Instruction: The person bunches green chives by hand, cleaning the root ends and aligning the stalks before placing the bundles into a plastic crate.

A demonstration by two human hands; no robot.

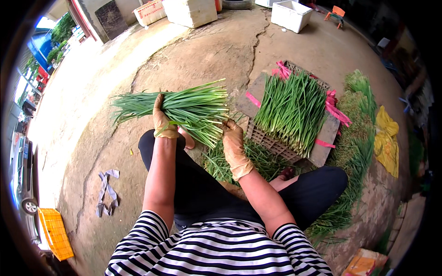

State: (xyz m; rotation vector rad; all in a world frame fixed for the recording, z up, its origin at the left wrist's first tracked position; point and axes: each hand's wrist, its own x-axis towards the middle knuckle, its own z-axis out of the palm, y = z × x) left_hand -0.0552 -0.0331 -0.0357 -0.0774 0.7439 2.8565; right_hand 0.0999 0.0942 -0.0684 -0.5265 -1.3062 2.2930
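Observation:
I hold a thick bunch of green chives (184,108) level above my knees. My left hand (163,120), in a tan glove, is wrapped around the middle of the bunch. My right hand (234,140), also gloved, presses against the cut ends at the bunch's right side. A second heap of chives (292,110) lies on a dark plastic crate (269,141) just right of my hands. Loose chives (253,158) are scattered on the ground between my legs.
Pink ties (336,110) lie around the crate. A long pile of greens (357,142) and a yellow cloth (386,138) are at the right. White foam boxes (290,14) stand at the back, a grey strap (106,191) and an orange crate (55,232) at the left on cracked concrete.

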